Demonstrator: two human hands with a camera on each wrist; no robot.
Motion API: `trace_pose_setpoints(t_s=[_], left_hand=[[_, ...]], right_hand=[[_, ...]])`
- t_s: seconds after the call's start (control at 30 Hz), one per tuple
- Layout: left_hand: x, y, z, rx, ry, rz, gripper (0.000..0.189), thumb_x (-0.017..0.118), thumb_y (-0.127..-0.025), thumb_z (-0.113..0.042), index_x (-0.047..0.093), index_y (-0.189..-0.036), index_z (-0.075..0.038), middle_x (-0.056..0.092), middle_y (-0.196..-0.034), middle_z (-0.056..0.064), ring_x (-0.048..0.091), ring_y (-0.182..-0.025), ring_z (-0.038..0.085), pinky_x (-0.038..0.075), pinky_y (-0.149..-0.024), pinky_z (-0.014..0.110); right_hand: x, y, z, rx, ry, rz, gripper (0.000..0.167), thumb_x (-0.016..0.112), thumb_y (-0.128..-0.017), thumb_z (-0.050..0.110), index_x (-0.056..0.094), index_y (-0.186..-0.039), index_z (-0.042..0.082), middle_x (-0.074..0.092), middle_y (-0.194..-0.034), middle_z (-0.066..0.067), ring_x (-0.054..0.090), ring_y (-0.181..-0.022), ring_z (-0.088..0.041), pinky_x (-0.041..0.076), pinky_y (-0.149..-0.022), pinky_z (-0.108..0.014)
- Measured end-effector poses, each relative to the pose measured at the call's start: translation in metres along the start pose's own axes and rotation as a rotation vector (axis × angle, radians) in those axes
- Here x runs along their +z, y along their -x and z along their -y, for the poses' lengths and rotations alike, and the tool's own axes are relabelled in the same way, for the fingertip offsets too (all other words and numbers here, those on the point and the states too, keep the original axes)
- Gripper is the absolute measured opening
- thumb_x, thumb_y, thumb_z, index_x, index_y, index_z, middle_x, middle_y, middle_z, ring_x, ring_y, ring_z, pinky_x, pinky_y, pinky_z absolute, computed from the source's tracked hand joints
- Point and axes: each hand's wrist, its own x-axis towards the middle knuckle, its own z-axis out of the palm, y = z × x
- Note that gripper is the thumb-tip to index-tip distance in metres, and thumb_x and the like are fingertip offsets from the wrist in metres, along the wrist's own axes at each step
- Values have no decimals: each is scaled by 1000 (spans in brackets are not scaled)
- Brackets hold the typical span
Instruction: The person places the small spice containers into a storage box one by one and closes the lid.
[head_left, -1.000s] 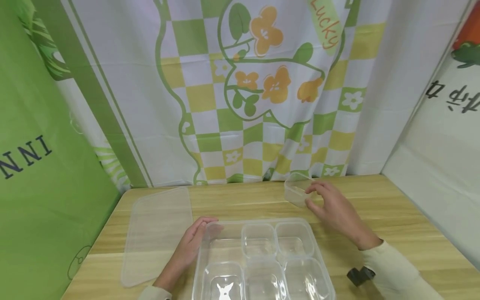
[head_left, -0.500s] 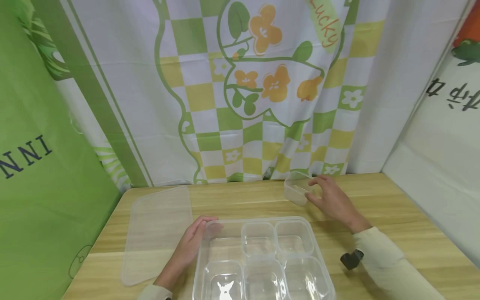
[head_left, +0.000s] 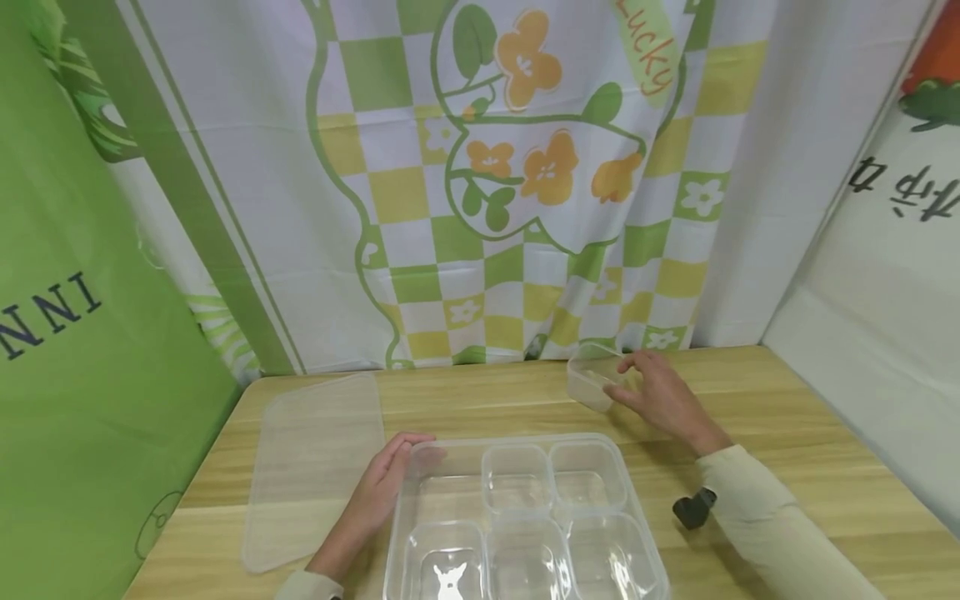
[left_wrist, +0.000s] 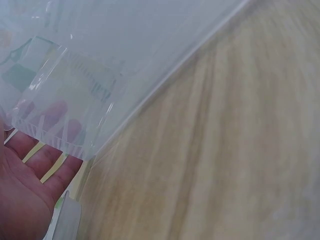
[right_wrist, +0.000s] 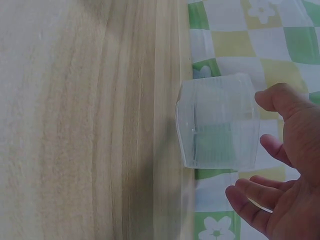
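A large clear plastic food box stands at the table's front. Several small clear containers sit inside it; its back left part shows the bare bottom. My left hand rests against its back left corner. In the left wrist view, the fingers lie extended along the outer wall, partly seen through the plastic. Near the back edge, a small clear container stands apart. My right hand is at its right side, fingers spread and loosely bent. The thumb is close to its rim; contact is hard to tell.
A flat translucent lid lies on the wooden table left of the box. A checked curtain hangs right behind the table's back edge. Green cloth borders the left, white cloth the right.
My right forearm has shifted a little left, and the thumb has moved slightly closer to the small container. The left hand, the large box and the lid stay where they were.
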Motion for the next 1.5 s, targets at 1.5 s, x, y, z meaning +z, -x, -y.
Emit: trace_pose_setpoints(t_s=[1.5], left_hand=[[-2, 0, 7, -30, 2, 8, 35, 34, -115, -19, 64, -129, -11, 63, -138, 8, 49, -135, 32, 30, -114, 60]], right_hand=[[12, -3, -9, -85, 14, -31, 26, 80, -91, 23, 63, -99, 4, 61, -118, -21, 56, -114, -43, 46, -96, -60]])
